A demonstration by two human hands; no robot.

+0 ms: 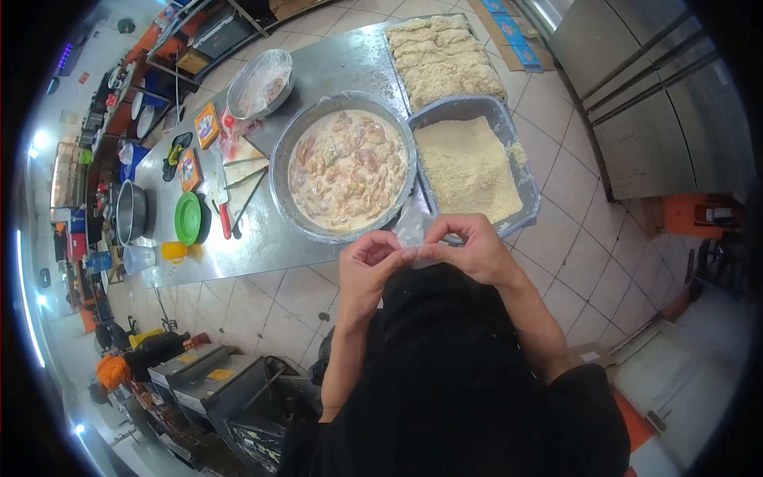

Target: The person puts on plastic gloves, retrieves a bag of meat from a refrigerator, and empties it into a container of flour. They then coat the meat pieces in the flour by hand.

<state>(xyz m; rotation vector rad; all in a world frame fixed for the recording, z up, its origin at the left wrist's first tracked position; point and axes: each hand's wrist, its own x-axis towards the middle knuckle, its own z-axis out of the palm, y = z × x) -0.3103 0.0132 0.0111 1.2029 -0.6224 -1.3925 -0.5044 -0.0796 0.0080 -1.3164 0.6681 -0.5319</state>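
Pinching clear plastic (411, 227) in left hand (369, 267) and right hand (475, 248), probably for fine control, near meat bowl (280, 169) and crumb tub (524, 189), seemingly grouped for reach.

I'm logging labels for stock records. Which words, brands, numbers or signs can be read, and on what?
None can be read.
Upper orange packet: print too small and blurred.
Lower orange packet: likewise.
Blue printed strip, upper right: too blurred.
Clear plastic between left hand and right hand: no lettering visible.
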